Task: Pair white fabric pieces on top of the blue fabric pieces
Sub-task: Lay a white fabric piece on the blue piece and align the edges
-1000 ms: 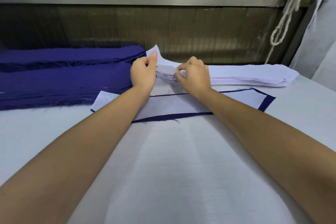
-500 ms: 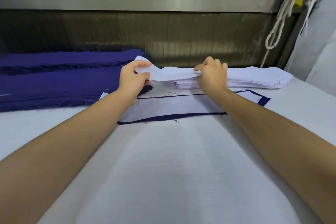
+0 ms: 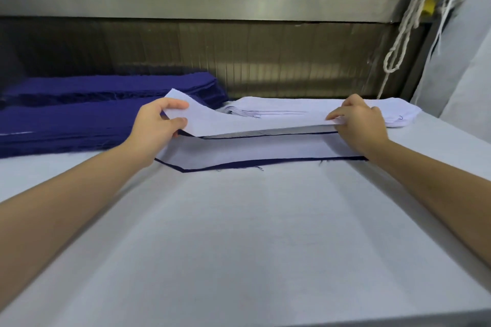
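A long white fabric piece (image 3: pixel 255 122) is stretched between my hands, lifted just above the table. My left hand (image 3: pixel 156 127) pinches its left end; my right hand (image 3: pixel 358 125) pinches its right end. Beneath it lies a blue fabric piece (image 3: pixel 239 166) with a white piece (image 3: pixel 252 150) on top, only the blue border showing. The white stack (image 3: pixel 318 105) sits behind, to the right. Two stacks of blue pieces (image 3: pixel 79 125) lie at the left.
The work table (image 3: pixel 239 247) is covered in white cloth and stretches wide toward me. A metal-framed wall (image 3: pixel 212 2) closes the far side. A knotted white rope (image 3: pixel 398 42) hangs at the back right beside a grey padded surface (image 3: pixel 465 74).
My hands have spread apart along the top white piece and lifted it off the white stack, drawing it toward me over the paired piece. The view has shifted slightly.
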`<state>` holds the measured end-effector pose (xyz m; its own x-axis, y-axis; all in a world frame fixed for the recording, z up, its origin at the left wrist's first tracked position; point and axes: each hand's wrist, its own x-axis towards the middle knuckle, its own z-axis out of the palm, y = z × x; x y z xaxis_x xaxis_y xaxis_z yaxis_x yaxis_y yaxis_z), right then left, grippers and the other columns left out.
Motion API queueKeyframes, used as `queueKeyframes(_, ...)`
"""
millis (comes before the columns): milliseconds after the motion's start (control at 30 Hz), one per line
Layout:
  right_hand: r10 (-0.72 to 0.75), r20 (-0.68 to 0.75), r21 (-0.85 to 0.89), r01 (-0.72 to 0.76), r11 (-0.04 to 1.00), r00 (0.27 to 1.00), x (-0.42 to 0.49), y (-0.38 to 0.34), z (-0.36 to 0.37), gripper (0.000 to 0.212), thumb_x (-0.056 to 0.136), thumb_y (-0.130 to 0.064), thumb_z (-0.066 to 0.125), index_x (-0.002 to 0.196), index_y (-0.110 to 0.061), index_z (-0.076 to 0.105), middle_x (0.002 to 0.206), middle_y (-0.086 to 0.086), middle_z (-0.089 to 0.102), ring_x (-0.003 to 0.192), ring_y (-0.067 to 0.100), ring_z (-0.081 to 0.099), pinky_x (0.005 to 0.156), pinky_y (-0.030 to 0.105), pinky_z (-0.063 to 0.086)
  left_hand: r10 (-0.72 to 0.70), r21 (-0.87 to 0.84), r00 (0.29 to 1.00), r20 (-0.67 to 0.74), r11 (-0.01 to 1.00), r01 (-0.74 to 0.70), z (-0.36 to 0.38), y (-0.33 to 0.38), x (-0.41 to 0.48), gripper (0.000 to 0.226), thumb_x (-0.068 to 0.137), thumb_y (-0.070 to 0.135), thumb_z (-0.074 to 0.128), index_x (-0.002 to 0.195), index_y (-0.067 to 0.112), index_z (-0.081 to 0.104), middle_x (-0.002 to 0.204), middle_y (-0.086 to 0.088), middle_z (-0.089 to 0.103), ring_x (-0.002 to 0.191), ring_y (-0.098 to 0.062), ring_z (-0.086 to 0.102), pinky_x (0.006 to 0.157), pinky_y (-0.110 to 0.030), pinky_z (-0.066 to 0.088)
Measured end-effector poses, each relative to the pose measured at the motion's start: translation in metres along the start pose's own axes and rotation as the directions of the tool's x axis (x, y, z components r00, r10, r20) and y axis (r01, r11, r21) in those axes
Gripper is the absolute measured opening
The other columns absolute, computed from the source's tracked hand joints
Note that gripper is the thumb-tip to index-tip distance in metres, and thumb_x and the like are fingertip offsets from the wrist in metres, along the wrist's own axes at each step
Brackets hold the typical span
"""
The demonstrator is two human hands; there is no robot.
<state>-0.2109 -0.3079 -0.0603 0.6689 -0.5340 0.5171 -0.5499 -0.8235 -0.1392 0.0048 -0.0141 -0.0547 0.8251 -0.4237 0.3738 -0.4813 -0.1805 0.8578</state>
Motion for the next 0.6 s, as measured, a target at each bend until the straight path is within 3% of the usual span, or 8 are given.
queueKeyframes(100, -0.067, 0.024, -0.001, 0.067, 0.998, 0.997, -0.016, -0.001, -0.003, 0.025, 0.088, -0.003, 0.055, 0.104, -0.013, 0.072, 0.117, 0.01, 0.052, 0.073, 0.025, 0.043, 0.076, 0.033, 0.031, 0.022, 0.061, 1.0, 0.021, 0.998, -0.023, -0.01, -0.005, -0.006, 0.028, 0.082, 0.003, 0.064, 0.101, 0.023, 0.066, 0.075, -0.002, 0.057, 0.061, -0.015, 0.052, 0.068, -0.025, 0.046)
queueKeyframes(200, -0.097, 0.024, -0.017, 0.098, 0.995, 0.995, -0.027, 0.004, -0.006, 0.023, 0.088, -0.006, 0.055, 0.101, -0.013, 0.073, 0.117, 0.009, 0.054, 0.079, 0.037, 0.054, 0.077, 0.035, 0.036, 0.103, 0.157, 0.994, 0.027, 0.982, -0.106, -0.017, -0.011, -0.013, 0.025, 0.084, 0.005, 0.062, 0.1, 0.023, 0.065, 0.069, 0.008, 0.05, 0.059, -0.014, 0.043, 0.06, -0.024, 0.038)
queueKeyframes(300, -0.06, 0.054, 0.018, 0.059, 0.998, 0.997, -0.033, 0.011, -0.008, 0.024, 0.082, -0.004, 0.059, 0.099, -0.014, 0.073, 0.114, 0.007, 0.056, 0.09, 0.035, 0.058, 0.075, 0.04, 0.046, 0.155, 0.227, 0.987, 0.033, 0.961, -0.158, -0.022, -0.014, -0.019, 0.018, 0.085, 0.009, 0.063, 0.097, 0.022, 0.065, 0.069, 0.013, 0.046, 0.056, -0.01, 0.04, 0.056, -0.018, 0.034)
queueKeyframes(400, 0.009, 0.088, 0.05, -0.014, 0.999, 0.996, -0.034, 0.016, -0.01, 0.023, 0.079, -0.006, 0.063, 0.097, -0.017, 0.073, 0.111, 0.005, 0.06, 0.098, 0.029, 0.058, 0.077, 0.039, 0.048, 0.188, 0.321, 0.978, 0.087, 0.924, -0.206, -0.026, -0.015, -0.022, 0.015, 0.085, 0.009, 0.065, 0.095, 0.02, 0.065, 0.082, 0.014, 0.055, 0.063, -0.013, 0.047, 0.061, -0.016, 0.038)
queueKeyframes(600, 0.11, 0.02, 0.11, -0.111, 0.988, 0.994, -0.029, 0.026, -0.011, 0.033, 0.077, 0.003, 0.056, 0.098, -0.015, 0.072, 0.116, 0.005, 0.063, 0.105, 0.027, 0.055, 0.079, 0.034, 0.043, 0.175, 0.376, 0.978, 0.115, 0.904, -0.206, -0.032, -0.011, -0.023, 0.018, 0.084, 0.007, 0.065, 0.092, 0.023, 0.064, 0.098, 0.002, 0.061, 0.076, -0.026, 0.056, 0.072, -0.038, 0.048)
